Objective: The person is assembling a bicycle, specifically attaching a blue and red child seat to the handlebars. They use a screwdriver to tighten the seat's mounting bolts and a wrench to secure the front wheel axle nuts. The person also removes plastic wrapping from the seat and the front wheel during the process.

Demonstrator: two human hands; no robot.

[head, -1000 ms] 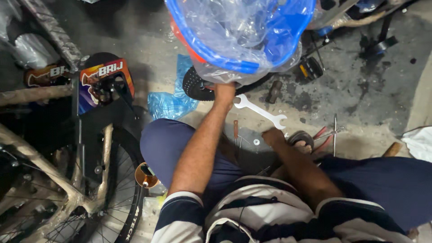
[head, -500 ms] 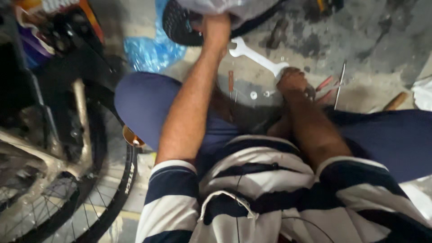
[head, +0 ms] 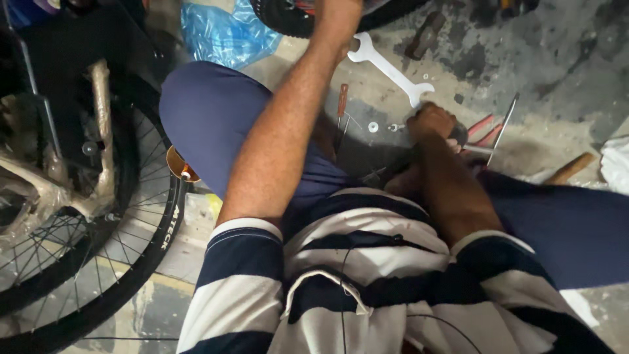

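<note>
The silver flat open-ended spanner (head: 386, 65) lies on the grey concrete floor (head: 557, 65) at the far side of the scene, running aslant from the left hand (head: 337, 16) down to the right hand (head: 432, 121). Its far jaw sits just beside the left wrist; its near jaw touches the right knuckles.

The left hand reaches far forward to the black knobbly tyre (head: 288, 16) at the top edge. The picture cuts off its fingers, so I cannot tell whether they grip. The right hand's fingers are curled under into a fist, pressed down on something dark that I cannot make out.

A red-handled screwdriver (head: 341, 101), a small silver washer (head: 373, 126), red-handled pliers (head: 485, 128) and a thin metal rod (head: 504, 121) lie near the person's knees. A crumpled blue plastic bag (head: 223, 33) lies to the far left, and a spoked bicycle wheel (head: 131, 262) stands at the left.

As a judgement, the work is mid-way: tools and loose small parts are laid out, and the spanner is down, not lifted.

Compared with a second ago, both hands keep their places and the spanner has not moved. Only the view has dipped, so the clear wrapping seen above the tyre is out of sight.
</note>
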